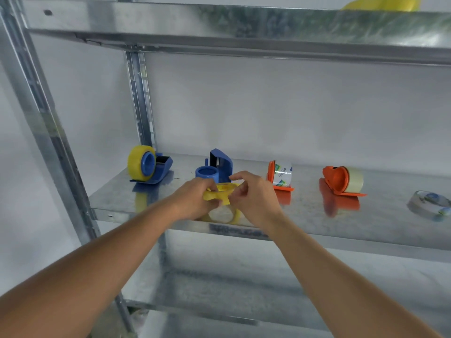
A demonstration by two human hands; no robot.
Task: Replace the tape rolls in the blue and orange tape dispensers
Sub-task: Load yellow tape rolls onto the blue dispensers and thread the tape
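On the metal shelf both my hands grip a yellow tape roll near the front edge: my left hand on its left side, my right hand on its right. Just behind it stands a blue dispenser with a bare hub. Further left sits a second blue dispenser carrying a yellow roll. To the right stand two orange dispensers: one holds a clear printed roll, the other a beige roll.
A loose clear tape roll lies flat at the shelf's right end. Steel uprights frame the left side. An upper shelf hangs overhead with something yellow on it. A lower shelf sits beneath my arms.
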